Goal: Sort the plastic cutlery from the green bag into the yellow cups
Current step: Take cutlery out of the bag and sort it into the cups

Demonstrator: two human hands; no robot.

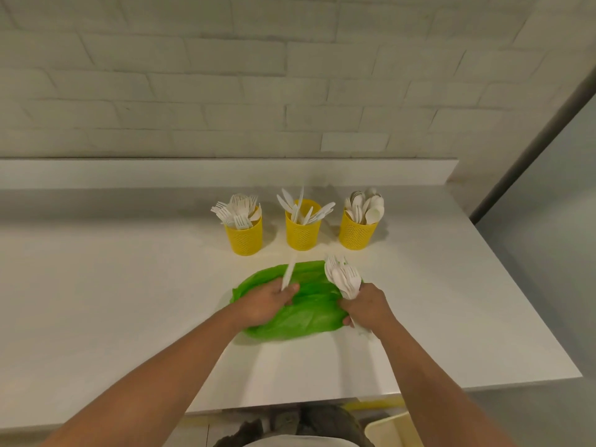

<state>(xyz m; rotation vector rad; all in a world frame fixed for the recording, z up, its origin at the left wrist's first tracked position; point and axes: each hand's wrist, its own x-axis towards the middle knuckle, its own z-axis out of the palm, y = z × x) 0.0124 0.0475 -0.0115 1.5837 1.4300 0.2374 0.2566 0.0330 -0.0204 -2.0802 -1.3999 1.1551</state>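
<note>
White countertop (129,285); green bag (290,321) contents unseen

white counter (129,301) | white brick wall (225,75) behind | pale bin (390,429) below counter edge, lower right

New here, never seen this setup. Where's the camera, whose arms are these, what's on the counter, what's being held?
There is no robot. A person wears one wide-angle camera on the head, and it looks down at their own bare arms. A green bag lies on the white counter. Behind it stand three yellow cups: the left cup holds forks, the middle cup holds knives, and the right cup holds spoons. The left hand is over the bag and grips one white piece, probably a knife. The right hand grips a bunch of cutlery with forks among it.
</note>
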